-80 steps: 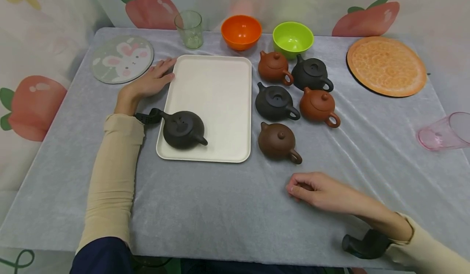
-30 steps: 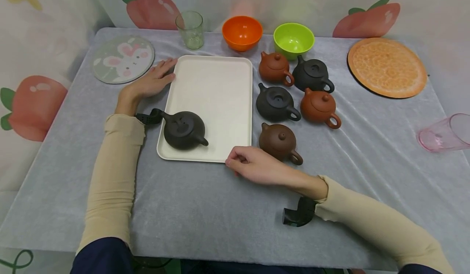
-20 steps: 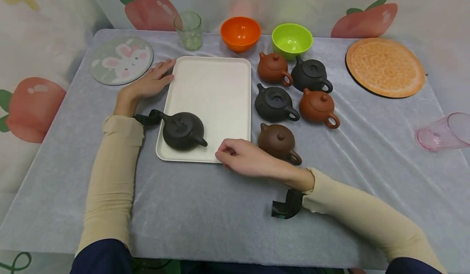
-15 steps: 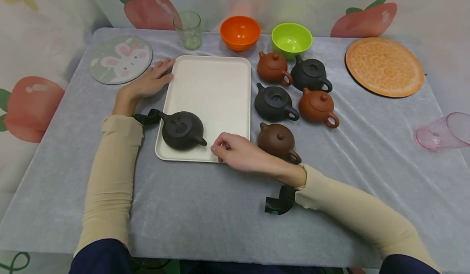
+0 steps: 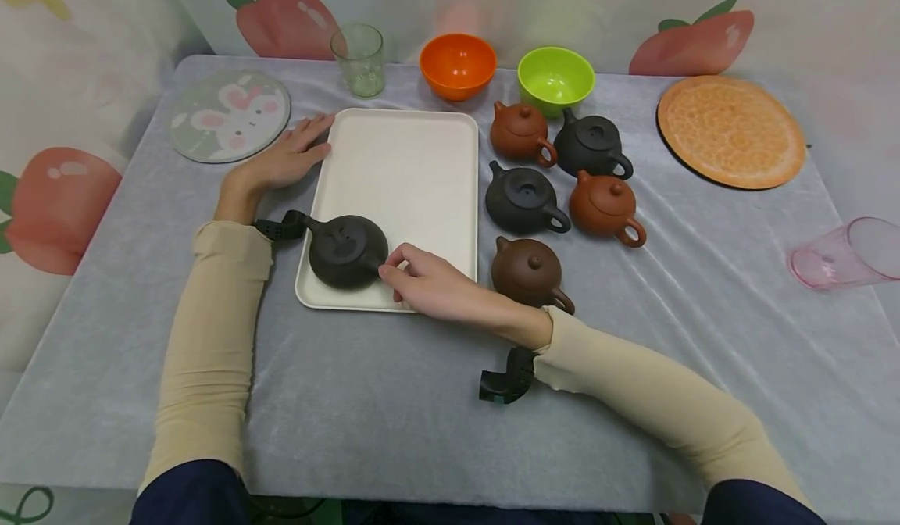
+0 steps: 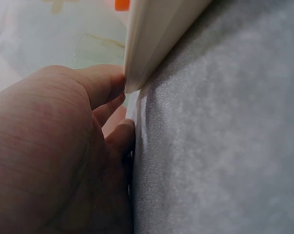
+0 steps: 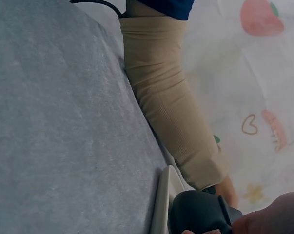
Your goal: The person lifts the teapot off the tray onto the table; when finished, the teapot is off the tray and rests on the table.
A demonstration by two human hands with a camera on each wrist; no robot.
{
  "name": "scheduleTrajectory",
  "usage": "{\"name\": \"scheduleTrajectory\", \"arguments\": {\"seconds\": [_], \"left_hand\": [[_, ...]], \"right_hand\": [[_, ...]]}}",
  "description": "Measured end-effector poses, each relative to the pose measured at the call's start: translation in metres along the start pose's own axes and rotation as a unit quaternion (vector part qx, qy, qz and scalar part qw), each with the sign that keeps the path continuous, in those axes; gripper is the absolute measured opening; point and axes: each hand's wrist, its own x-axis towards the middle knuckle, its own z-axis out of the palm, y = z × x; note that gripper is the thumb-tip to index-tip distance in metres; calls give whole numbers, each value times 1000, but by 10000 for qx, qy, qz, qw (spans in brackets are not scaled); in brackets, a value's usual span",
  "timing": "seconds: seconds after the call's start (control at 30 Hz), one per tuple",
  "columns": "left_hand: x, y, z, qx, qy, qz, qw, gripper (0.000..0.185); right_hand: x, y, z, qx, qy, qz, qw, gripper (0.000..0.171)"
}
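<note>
A cream tray (image 5: 422,173) lies on the grey cloth, with a black teapot (image 5: 346,250) at its near left corner. My right hand (image 5: 439,287) reaches over the tray's near edge, its thumb and fingertips pinching the teapot's handle, which they mostly hide. In the right wrist view, fingertips show right against the black teapot (image 7: 195,212). My left hand (image 5: 277,158) lies beyond the spout with fingers extended; the left wrist view shows its fingertips touching the rim of the tray (image 6: 151,44).
Right of the tray stand a brown teapot (image 5: 526,271), two reddish teapots and two other black ones. Behind them are a green bowl (image 5: 555,80), an orange bowl (image 5: 457,68) and a glass (image 5: 360,60). Round mats (image 5: 731,130) lie at both sides; a pink glass (image 5: 837,259) lies far right.
My right hand has moved left from the cloth below the brown teapot, across the tray's near edge, to the handle of the black teapot. The left hand and the teapots stay put.
</note>
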Motion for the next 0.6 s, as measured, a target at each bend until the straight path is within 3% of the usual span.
{"name": "scheduleTrajectory", "arguments": {"seconds": [0.3, 0.6], "left_hand": [[1, -1, 1, 19, 34, -49, 10000, 61], [1, -1, 2, -3, 39, -15, 10000, 62]], "right_hand": [[9, -8, 4, -152, -189, -8, 9997, 36], [10, -14, 4, -133, -245, 327, 9991, 44]]}}
